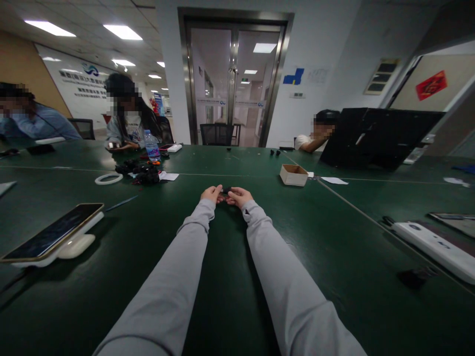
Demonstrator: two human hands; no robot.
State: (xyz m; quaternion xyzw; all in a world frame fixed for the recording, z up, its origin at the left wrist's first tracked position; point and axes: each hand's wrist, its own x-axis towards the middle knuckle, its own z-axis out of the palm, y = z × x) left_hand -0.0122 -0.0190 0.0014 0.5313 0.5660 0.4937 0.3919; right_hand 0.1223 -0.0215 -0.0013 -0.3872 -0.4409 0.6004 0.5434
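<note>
Both arms, in light grey sleeves, reach forward over the green table. Between the fingers of my two hands is a small black piece, too small and dark for me to tell its kind. My left hand is closed in a pinch at its left end, where something pale shows by the fingertips. From the other side, my right hand pinches its right end with thumb and fingers. The hands are close together, just above the tabletop.
An open cardboard box stands ahead to the right. Ahead left are a white ring, a black tangle and a water bottle. A phone on a stand is left; a white power strip right. Several people sit across.
</note>
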